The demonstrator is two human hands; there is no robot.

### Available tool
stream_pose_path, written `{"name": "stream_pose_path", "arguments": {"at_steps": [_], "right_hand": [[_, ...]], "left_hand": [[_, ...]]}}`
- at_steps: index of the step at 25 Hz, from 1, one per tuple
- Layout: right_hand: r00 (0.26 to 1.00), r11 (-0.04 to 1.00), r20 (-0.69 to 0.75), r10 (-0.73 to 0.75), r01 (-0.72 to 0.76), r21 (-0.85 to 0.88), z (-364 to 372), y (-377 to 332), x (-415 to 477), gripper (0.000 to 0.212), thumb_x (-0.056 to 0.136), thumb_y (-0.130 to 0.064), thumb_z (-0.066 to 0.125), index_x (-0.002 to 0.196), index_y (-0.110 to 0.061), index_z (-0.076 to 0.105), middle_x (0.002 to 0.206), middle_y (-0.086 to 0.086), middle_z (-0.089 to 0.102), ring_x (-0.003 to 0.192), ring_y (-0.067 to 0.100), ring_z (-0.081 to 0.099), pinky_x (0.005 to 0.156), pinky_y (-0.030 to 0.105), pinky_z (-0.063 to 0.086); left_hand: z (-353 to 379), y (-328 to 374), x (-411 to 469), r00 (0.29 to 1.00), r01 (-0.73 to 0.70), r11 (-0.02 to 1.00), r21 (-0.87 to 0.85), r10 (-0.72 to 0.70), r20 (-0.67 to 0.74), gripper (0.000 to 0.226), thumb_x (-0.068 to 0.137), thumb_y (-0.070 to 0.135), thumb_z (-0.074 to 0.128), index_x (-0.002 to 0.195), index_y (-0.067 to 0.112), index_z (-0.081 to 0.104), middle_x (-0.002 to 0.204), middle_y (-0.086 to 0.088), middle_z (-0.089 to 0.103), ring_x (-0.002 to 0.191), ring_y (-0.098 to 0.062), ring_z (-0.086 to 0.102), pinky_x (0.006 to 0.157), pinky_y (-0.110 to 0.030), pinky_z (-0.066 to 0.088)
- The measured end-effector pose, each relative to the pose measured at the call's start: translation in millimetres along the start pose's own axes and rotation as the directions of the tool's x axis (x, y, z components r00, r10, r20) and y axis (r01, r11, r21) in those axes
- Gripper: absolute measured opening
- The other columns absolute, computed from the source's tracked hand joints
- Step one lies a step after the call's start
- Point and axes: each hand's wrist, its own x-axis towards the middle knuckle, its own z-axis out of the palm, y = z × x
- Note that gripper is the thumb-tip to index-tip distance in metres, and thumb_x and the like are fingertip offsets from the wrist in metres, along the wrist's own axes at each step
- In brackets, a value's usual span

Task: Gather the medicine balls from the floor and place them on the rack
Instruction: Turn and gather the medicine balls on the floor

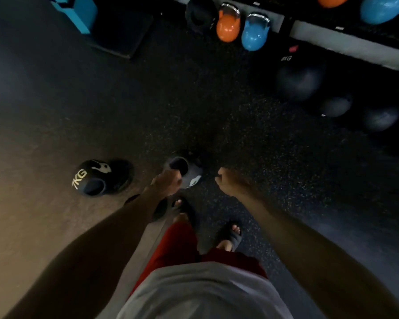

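While the left hand [165, 181] grasps the centre ball [191, 174] by its slot (likely heavy), the right hand [228, 183] is clenched, empty.

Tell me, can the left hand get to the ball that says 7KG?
Probably yes. The left hand is at the nearer ball, and the 7KG ball sits just to its left with only bare floor between them, so a sideways reach should do.

Your left hand [165, 181] is down on the medicine ball [189, 173], grip hidden; your right hand [228, 183] hangs just beside, fingers curled, empty. The 7KG ball [101, 177] sits left on the floor [55, 111].
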Motion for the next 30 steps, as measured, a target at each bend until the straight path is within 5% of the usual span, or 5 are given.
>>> {"name": "stream_pose_path", "arguments": {"at_steps": [2,6,17,25,30], "right_hand": [[0.999,1.000,0.031,-0.009,0.009,-0.010,26,-25,8,0.050,0.105,-0.034,0.041,0.147,-0.007,0.040,0.148,0.020,0.045,0.133,0.037,0.046,0.106,0.044,0.040],[0.997,0.999,0.072,0.034,-0.036,0.028,75,-68,39,0.046,0.105,-0.030,0.041,0.144,-0.005,0.044,0.143,0.021,0.049,0.131,0.038,0.048,0.103,0.042,0.041],[0.944,0.938,0.058,0.324,-0.328,0.111,232,-102,194,0.042,0.098,-0.038,0.044,0.132,-0.014,0.051,0.132,0.019,0.055,0.120,0.039,0.054,0.099,0.045,0.047],[0.916,0.897,0.108,0.387,-0.401,0.185,358,-66,333,0.087,0.095,-0.032,0.058,0.159,-0.017,0.001,0.162,0.025,0.008,0.149,0.040,0.016,0.117,0.051,0.030],[0.911,0.882,-0.067,0.407,-0.374,0.286,406,-81,365,0.122,0.086,-0.039,0.073,0.152,-0.001,-0.022,0.156,0.033,-0.026,0.151,0.041,-0.006,0.124,0.047,0.014]], "left_hand": [[6,-25,4,1.000,-0.005,1.000,0.002,0.005,0.007,0.052,0.099,0.045,0.034,0.121,0.008,0.062,0.121,-0.017,0.065,0.110,-0.036,0.063,0.094,-0.043,0.049],[5,-73,31,0.998,-0.060,0.995,-0.078,0.061,0.021,0.030,0.100,0.030,0.050,0.120,0.011,0.062,0.117,-0.014,0.067,0.108,-0.033,0.064,0.091,-0.044,0.051],[98,-226,192,0.963,-0.037,0.988,-0.153,0.076,0.258,0.034,0.099,0.027,0.054,0.124,0.005,0.060,0.124,-0.018,0.064,0.117,-0.034,0.059,0.097,-0.040,0.047],[202,-275,340,0.975,0.085,0.953,-0.292,-0.019,0.221,0.070,0.097,0.018,0.060,0.155,0.014,0.021,0.157,-0.016,0.031,0.143,-0.033,0.034,0.112,-0.038,0.031],[241,-279,385,0.976,0.084,0.928,-0.362,-0.003,0.219,0.095,0.094,0.029,0.066,0.158,0.021,-0.004,0.163,-0.017,0.015,0.148,-0.033,0.025,0.119,-0.042,0.028]]}}
